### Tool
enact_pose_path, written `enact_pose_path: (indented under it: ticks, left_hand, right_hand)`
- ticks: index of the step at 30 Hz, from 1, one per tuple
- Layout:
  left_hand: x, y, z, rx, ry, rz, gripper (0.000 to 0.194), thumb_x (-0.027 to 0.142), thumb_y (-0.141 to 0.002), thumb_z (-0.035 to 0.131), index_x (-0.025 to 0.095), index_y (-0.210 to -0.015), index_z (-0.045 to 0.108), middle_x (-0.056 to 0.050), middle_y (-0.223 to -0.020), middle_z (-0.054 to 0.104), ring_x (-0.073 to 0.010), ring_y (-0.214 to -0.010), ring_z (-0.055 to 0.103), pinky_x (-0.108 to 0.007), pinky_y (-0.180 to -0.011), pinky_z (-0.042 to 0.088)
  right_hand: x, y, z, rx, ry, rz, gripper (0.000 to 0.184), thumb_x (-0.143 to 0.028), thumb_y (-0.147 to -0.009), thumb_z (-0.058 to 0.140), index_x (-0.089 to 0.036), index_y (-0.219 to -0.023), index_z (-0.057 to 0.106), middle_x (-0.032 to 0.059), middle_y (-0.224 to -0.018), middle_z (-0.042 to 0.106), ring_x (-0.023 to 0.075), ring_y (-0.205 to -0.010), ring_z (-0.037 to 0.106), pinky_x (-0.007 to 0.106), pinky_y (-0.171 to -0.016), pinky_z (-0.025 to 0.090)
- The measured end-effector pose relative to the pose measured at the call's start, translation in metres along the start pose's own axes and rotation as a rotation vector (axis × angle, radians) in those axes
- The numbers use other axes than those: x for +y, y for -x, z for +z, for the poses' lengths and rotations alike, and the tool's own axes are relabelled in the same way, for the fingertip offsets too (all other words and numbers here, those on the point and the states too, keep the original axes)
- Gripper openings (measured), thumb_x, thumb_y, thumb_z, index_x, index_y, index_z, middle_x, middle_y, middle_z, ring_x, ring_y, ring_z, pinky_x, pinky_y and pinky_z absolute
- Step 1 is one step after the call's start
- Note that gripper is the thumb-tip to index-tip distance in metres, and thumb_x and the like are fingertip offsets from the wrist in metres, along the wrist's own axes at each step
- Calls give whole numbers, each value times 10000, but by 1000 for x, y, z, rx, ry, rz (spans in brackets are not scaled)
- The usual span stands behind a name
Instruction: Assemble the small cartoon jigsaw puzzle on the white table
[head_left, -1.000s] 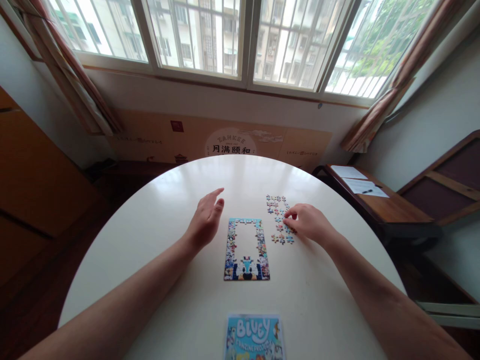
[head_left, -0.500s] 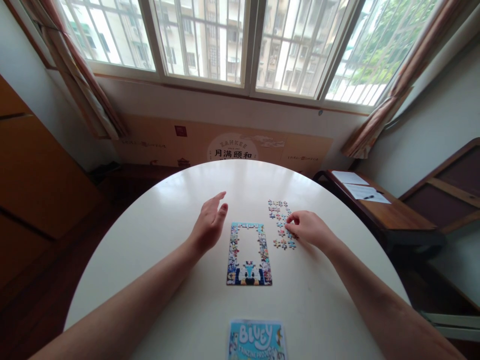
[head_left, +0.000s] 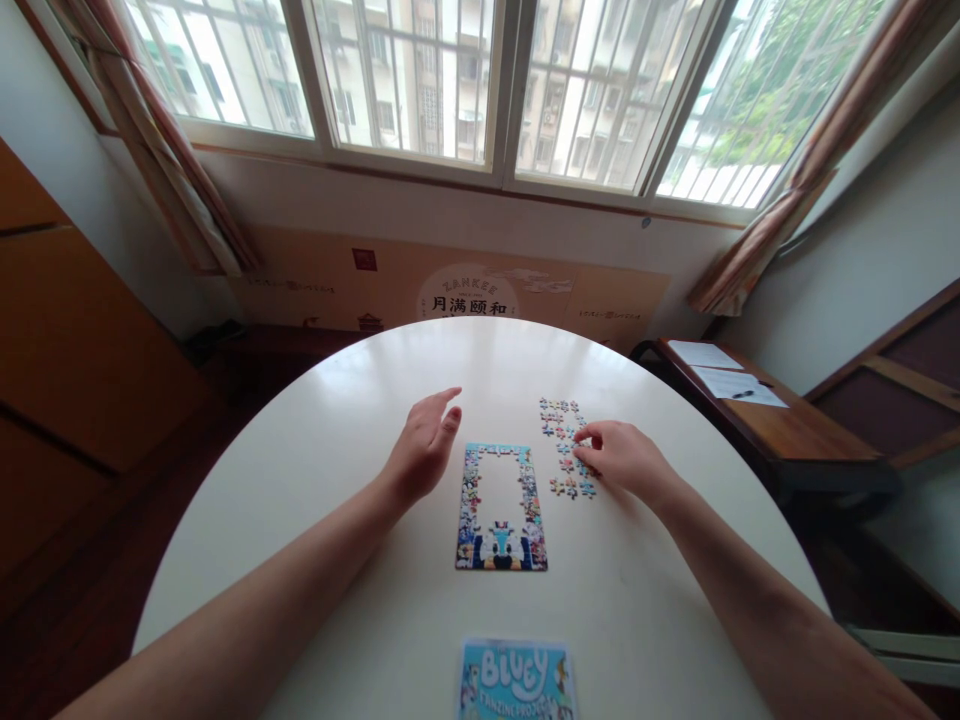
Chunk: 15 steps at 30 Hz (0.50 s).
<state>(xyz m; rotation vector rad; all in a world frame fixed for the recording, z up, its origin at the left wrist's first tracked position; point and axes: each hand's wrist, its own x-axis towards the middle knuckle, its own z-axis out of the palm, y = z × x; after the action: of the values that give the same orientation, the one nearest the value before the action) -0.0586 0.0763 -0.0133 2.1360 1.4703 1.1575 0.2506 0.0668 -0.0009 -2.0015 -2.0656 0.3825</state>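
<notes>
A partly assembled jigsaw puzzle (head_left: 535, 520) lies at the table's middle, its border joined around a bare white centre. Several loose puzzle pieces (head_left: 559, 418) are spread in rows beyond its right side. Over the right edge of these pieces is my right hand (head_left: 626, 455), thumb and forefinger curved with a small gap between them; the fingertips are at the pieces, and its palm side is hidden. My left hand (head_left: 421, 445) is just left of the puzzle's upper corner, fingers stretched out and thumb apart, holding nothing.
A blue "Bluey" picture card (head_left: 517, 680) lies at the near edge of view on the round white table (head_left: 337, 620). To the right, a wooden side table (head_left: 795, 425) bears papers (head_left: 739, 385) and a pen. Behind is a barred window (head_left: 585, 100).
The view has shifted slightly. Both hands keep nearly the same places, the right one still at the loose pieces; the puzzle looks unchanged.
</notes>
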Motion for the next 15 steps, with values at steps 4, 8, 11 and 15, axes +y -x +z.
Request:
enact_pose_path:
  ticks: [4,8,11,15]
  left_hand:
    - [1,0,0,-13,1,9,579,522,-1017,268,153,-1348,567,-128,-1382,603,-279,-1334,488,-521,-1151,362]
    - [3,-1,0,-29,1,15,573,511,-1017,271,140,-1318,587,-128,-1349,620,-275,-1318,498,-515,-1142,373]
    - [3,-1,0,-25,0,17,559,498,-1017,277,140,-1307,593,-127,-1339,625,-276,-1307,505,-516,-1134,382]
    - [2,-1,0,-13,-4,25,537,493,-1015,290,154,-1285,606,-122,-1322,637,-281,-1292,518,-521,-1122,396]
  right_hand:
    - [2,-1,1,-13,-12,-2,228,-344,-817,637,-268,-988,766,10,-825,733,184,-740,642,279,-615,382]
    - [5,-5,2,-49,-50,-20,219,-334,-797,640,-254,-967,752,10,-774,725,184,-700,640,282,-614,387]
    - [6,-8,0,-79,-104,-33,204,-316,-774,640,-234,-937,732,5,-721,711,181,-674,639,283,-624,405]
    - [7,-10,-3,-69,-133,-47,178,-310,-747,655,-219,-887,716,17,-754,714,188,-716,651,282,-647,431]
